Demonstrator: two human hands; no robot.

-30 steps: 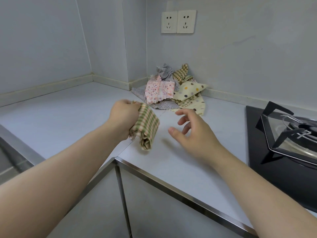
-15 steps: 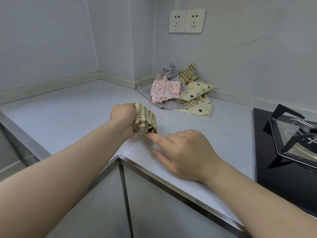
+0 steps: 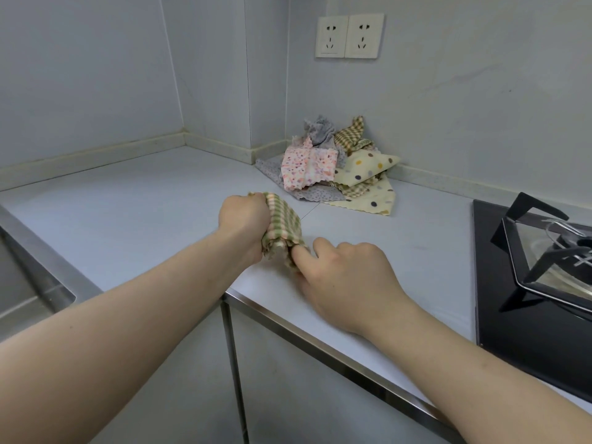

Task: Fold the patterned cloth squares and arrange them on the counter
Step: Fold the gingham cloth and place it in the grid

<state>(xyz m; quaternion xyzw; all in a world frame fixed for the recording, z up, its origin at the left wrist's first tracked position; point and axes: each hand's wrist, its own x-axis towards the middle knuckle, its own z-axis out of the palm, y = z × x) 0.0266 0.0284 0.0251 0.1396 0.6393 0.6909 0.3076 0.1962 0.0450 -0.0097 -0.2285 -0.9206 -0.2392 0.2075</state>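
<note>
At the far left we see the edge of a sink (image 3: 28, 283). Over the counter (image 3: 144, 206), near its front edge, the left hand (image 3: 245, 219) is clenched tight around a bunched green-and-pink checked cloth (image 3: 283, 225). The right hand (image 3: 349, 283) lies just beside it with fingers curled, the index finger touching the cloth's lower edge; we cannot tell whether it pinches. Further back, a pile of cloths (image 3: 336, 168) sits against the wall, with the stove (image 3: 528, 315) at right.

No writing, label or number is readable here; the wall sockets (image 3: 349, 35) seem unmarked, though they sit far off.
</note>
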